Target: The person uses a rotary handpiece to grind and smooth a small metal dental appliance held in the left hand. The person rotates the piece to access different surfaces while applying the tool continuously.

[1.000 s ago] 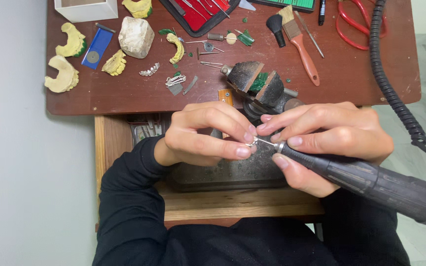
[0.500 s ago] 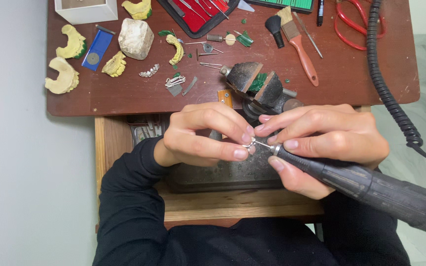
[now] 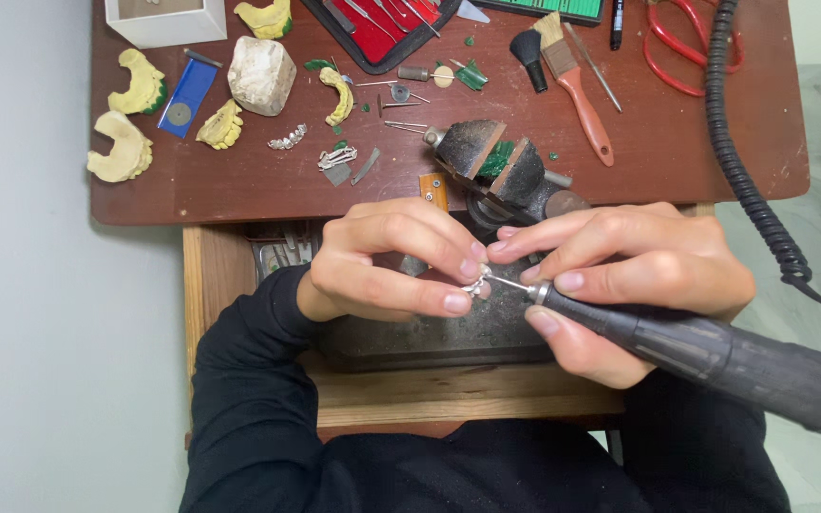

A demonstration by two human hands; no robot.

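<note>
Head view is looking straight down on a brown bench [image 3: 239, 190] with both hands meeting just in front of it, above a dark tray [image 3: 429, 332] set in a pale wooden frame. The left hand [image 3: 387, 261] is pinching a small silvery metal piece [image 3: 476, 284] between thumb and forefinger, the fingers [image 3: 455, 303] pressed together on it. The right hand [image 3: 639, 275] is gripping a dark rotary handpiece [image 3: 715, 356], its fingers wrapped and closed around the barrel near the nose. The thin bit of the handpiece is touching the metal piece right where the two hands are coming together. A black coiled cord [image 3: 743, 180] is running down the right side of the bench and past the right hand.

Just behind the hands a small bench vise [image 3: 496, 161] is sitting with something green between its cheeks. Farther back, yellow dental casts [image 3: 130, 152] are lying near the left edge, with a blue card [image 3: 185, 95] and a whitish stone block [image 3: 260, 74] beside them. A brush with an orange handle [image 3: 582, 90] is lying behind the vise, red-handled pliers [image 3: 681, 47] are lying at the far right, and a red-lined tool case [image 3: 382, 28] is lying open at the back. Both arms are wearing black sleeves.
</note>
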